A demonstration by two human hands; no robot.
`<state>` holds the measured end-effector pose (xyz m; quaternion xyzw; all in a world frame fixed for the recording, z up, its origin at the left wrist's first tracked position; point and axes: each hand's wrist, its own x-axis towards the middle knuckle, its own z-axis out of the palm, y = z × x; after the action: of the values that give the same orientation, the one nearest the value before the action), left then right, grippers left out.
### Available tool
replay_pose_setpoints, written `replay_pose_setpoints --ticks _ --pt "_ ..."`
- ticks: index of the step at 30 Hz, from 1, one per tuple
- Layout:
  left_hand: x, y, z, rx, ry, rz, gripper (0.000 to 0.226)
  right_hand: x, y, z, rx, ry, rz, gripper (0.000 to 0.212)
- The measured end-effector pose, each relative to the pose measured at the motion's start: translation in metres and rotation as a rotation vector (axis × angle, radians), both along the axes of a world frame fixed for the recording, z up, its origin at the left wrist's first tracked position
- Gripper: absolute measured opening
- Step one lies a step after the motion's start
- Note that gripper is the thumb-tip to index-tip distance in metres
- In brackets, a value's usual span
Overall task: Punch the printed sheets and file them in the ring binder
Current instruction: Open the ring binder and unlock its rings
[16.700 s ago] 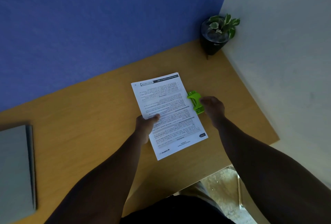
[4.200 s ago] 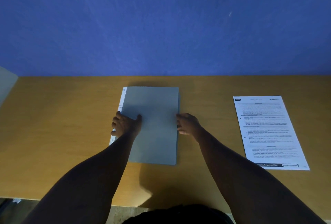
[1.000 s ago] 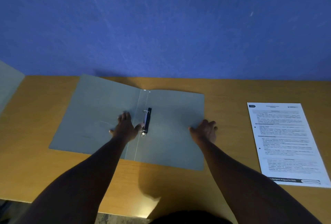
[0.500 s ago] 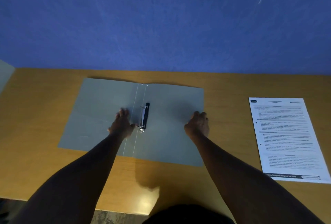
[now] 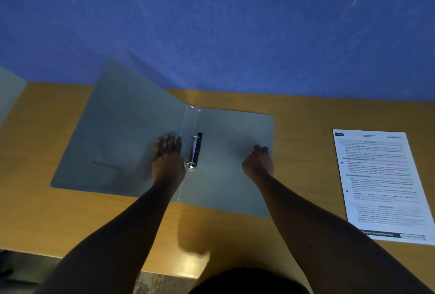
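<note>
Wooden desk [image 5: 47, 211] carries the open grey ring binder [image 5: 230, 176] at its middle. On it, the left hand [image 5: 168, 159] presses flat with straight fingers beside the ring mechanism [image 5: 195, 152]; the right hand [image 5: 259, 160] rests on the right cover, fingers seemingly curled, holding nothing. Printed sheets [image 5: 381, 185] lie well apart rightward. Beyond stands a blue wall [image 5: 211, 23].

Office desk nook: wooden desk [image 5: 306, 115] against blue fabric partition wall [image 5: 211, 23], grey ring binder [image 5: 230, 152] open mid-desk, printed sheets [image 5: 381, 183] near right edge.
</note>
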<state>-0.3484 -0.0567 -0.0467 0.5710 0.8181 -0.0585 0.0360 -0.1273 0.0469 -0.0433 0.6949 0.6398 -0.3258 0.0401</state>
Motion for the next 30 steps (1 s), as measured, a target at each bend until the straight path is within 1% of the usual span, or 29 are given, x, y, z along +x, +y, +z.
replay_pose_setpoints --ticks 3,5,8,12,20,27,30 --pt "0.006 0.0 0.004 0.09 -0.051 0.019 0.062 -0.005 0.0 0.003 -0.011 0.006 0.003 0.04" --pt "0.014 0.003 0.012 0.14 -0.143 0.081 0.052 -0.009 -0.001 0.005 -0.019 0.019 0.008 0.041" --pt "0.024 0.008 0.022 0.157 -0.237 0.127 0.038 -0.018 -0.003 0.006 -0.046 0.059 0.02 0.042" --pt "0.026 0.015 0.02 0.184 -0.35 0.261 0.022 -0.031 -0.005 0.005 -0.066 0.158 0.056 0.039" --pt "0.025 0.028 0.005 0.107 -0.421 0.407 0.031 -0.044 -0.003 0.004 -0.083 0.191 0.108 0.037" --pt "0.026 0.034 0.001 0.1 -0.425 0.425 0.031 -0.056 -0.002 0.004 -0.106 0.24 0.097 0.034" --pt "0.028 0.038 -0.002 0.109 -0.447 0.429 0.03 -0.063 -0.001 0.005 -0.148 0.288 0.058 0.034"
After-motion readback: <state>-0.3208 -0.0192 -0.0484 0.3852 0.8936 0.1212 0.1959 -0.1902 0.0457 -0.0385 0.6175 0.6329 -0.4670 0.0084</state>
